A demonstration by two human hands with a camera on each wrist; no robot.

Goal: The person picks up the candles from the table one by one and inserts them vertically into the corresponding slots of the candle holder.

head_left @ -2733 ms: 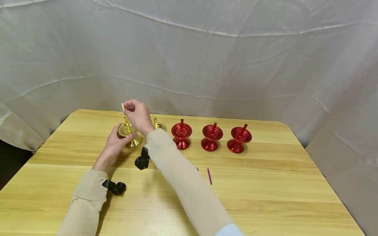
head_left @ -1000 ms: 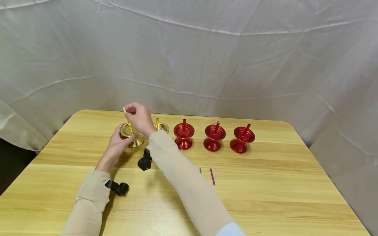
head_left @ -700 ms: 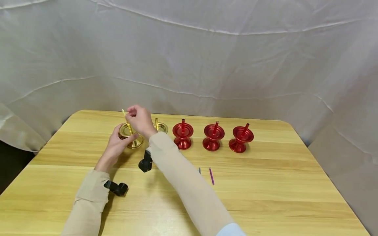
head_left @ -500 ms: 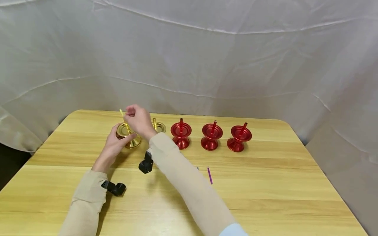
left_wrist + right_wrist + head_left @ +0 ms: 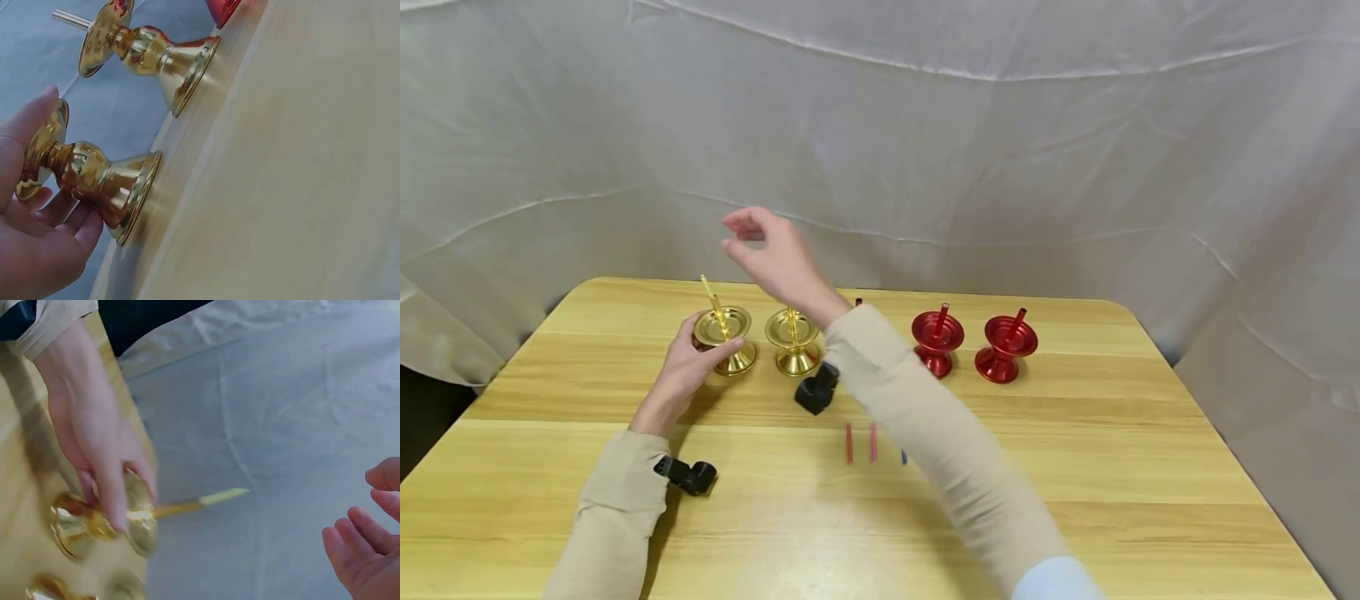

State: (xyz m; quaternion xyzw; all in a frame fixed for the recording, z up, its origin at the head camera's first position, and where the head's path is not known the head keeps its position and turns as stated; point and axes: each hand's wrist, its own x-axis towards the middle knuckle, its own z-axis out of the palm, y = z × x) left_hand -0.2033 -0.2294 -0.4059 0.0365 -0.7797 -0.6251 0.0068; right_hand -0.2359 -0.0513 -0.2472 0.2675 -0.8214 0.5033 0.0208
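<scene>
A pale cloth (image 5: 880, 150) hangs behind the wooden table (image 5: 1112, 467). A second gold holder (image 5: 798, 360) stands upright, with red holders (image 5: 1000, 360) in a row to its right. Nearer lie a red stick (image 5: 849, 445), a pink stick (image 5: 873, 444) and a blue stick (image 5: 904, 457), partly hidden.

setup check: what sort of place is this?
Likely a staged recording setup: pale cloth hung behind a table, candle holders in a row, a camera on each wrist.

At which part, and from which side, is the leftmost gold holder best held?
The leftmost gold holder is probably best gripped round the stem under its dish, from the left, where the left hand is: dish and foot flare wider, and another gold holder stands to the right.
</scene>
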